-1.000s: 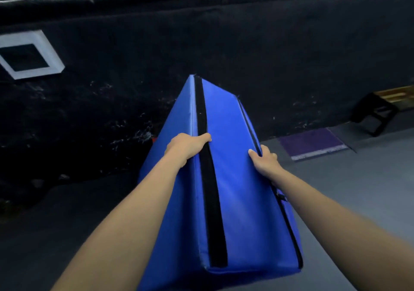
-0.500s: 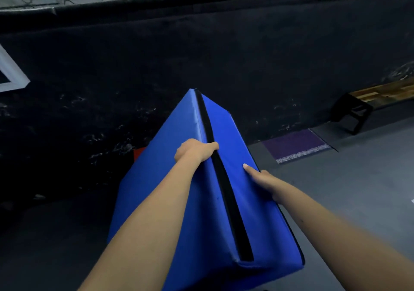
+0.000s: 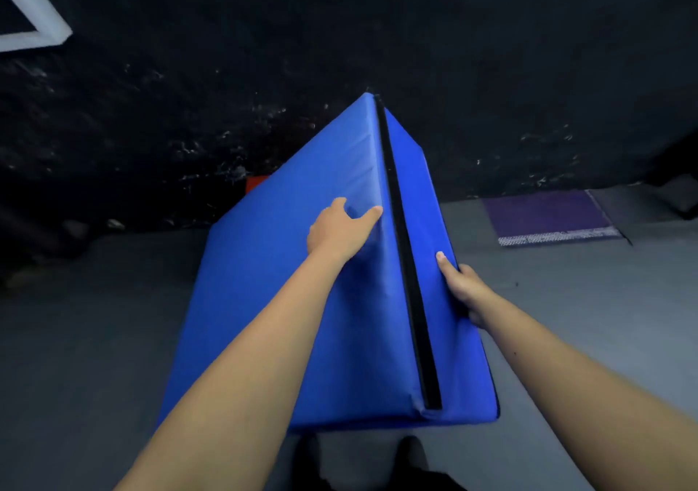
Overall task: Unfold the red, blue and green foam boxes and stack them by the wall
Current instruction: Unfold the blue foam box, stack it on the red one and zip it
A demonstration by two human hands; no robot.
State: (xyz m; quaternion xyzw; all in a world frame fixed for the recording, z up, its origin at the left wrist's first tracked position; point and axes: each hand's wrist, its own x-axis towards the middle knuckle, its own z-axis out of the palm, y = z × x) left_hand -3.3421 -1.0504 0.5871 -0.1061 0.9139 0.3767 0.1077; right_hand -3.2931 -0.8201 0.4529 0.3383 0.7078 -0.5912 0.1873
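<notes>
The blue foam box (image 3: pixel 272 301) stands in the middle of the view, tilted, with a black strip (image 3: pixel 408 264) running along its top ridge. My left hand (image 3: pixel 340 231) presses flat on its broad left panel just beside the strip, fingers spread. My right hand (image 3: pixel 462 286) lies against the narrow right panel with its fingers straight, thumb side up. A small patch of the red foam box (image 3: pixel 256 183) shows behind the blue one, near the wall. The green box is not in view.
A black padded wall (image 3: pixel 377 56) fills the upper half, with a white diamond outline (image 3: pixel 34 25) at the upper left. Grey floor (image 3: pixel 75 339) spreads around the box. A purple mat (image 3: pixel 547 214) lies at the right. My dark shoes (image 3: pixel 362 460) show below.
The blue box has tipped to the left and spread wider. My left hand came off the black strip onto the left panel. The view dropped lower.
</notes>
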